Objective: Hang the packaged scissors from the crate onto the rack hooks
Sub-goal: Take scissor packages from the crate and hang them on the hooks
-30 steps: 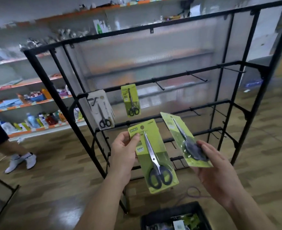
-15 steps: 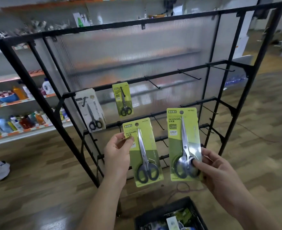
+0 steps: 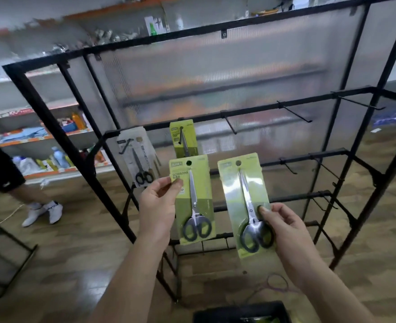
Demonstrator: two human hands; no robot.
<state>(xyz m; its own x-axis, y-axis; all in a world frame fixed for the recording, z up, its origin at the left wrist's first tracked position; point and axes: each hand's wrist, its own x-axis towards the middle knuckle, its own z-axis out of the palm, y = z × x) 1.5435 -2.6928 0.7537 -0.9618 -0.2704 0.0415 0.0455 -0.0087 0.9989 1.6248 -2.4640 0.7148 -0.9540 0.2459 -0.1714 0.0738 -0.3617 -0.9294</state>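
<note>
The two packs now stand higher against the rack [image 3: 52,117] than half a second ago, and the crate [image 3: 239,311] has slid to the bottom edge. At centre frame the left hand [image 3: 159,201] has its grip pinched on the upper left edge of the left scissors pack [image 3: 197,206]. The right hand [image 3: 283,227] grips the right scissors pack [image 3: 241,197] near the handles, thumb on its front. Both stand upright, side by side, apart. Just above, a hung green pack [image 3: 184,138] and a hung white pack [image 3: 138,155] are on the rack.
</note>
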